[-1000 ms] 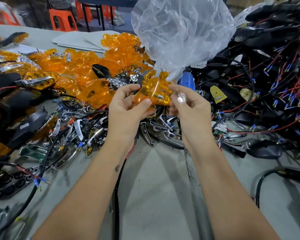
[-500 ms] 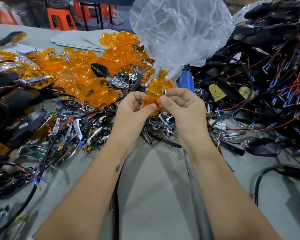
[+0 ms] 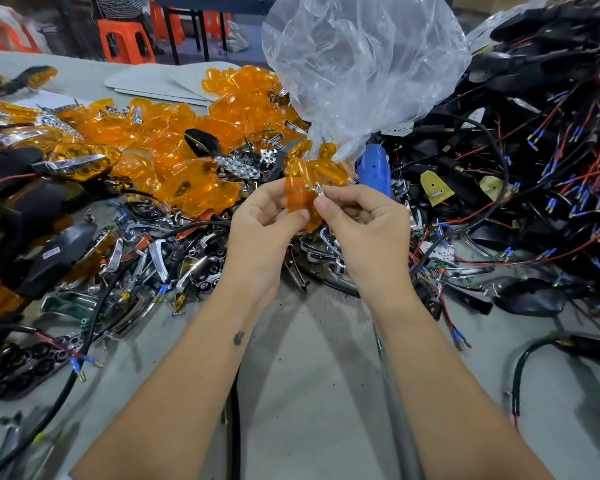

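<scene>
My left hand [image 3: 262, 225] holds an orange translucent lens [image 3: 297, 199] between thumb and curled fingers, above the table's middle. My right hand [image 3: 364, 220] meets it from the right, with thumb and forefinger pinching a small shiny chrome piece [image 3: 318, 190] against the lens edge. Both hands hover above a heap of chrome reflector parts [image 3: 187, 261]. Much of the lens is hidden behind my fingers.
A pile of orange lenses [image 3: 174, 140] fills the back left. A clear plastic bag [image 3: 357, 71] rises behind my hands, with a blue tool [image 3: 373, 168] beside it. Black housings and red-blue wires [image 3: 534, 168] are heaped at right. Grey tabletop [image 3: 309, 375] lies bare near me. Orange stools [image 3: 125, 43] stand behind.
My hands have drawn together and dropped slightly. The lens, earlier held broadside, is now mostly covered by my fingers, and my right thumb and forefinger pinch a chrome piece at its edge.
</scene>
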The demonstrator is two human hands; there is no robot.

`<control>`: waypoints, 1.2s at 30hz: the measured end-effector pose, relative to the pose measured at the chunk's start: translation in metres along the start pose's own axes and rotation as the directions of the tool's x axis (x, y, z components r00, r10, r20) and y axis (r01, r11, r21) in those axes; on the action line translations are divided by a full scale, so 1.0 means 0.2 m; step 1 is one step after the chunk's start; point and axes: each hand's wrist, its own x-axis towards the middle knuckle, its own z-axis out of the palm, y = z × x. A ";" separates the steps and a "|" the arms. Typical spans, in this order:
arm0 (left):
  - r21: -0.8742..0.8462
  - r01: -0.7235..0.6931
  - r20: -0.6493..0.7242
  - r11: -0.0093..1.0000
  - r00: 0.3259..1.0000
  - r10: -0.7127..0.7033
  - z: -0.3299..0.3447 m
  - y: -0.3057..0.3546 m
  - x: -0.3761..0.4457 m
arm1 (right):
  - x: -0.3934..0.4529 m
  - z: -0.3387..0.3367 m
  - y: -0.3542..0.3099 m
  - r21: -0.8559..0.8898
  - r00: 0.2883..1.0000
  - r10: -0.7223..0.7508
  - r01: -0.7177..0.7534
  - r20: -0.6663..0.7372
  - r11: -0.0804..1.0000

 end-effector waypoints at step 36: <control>-0.123 0.032 0.010 0.992 0.999 -0.031 -0.03 0.04 0.01 | -0.02 0.01 -0.01 -0.115 0.998 -0.070 0.070 0.011 0.991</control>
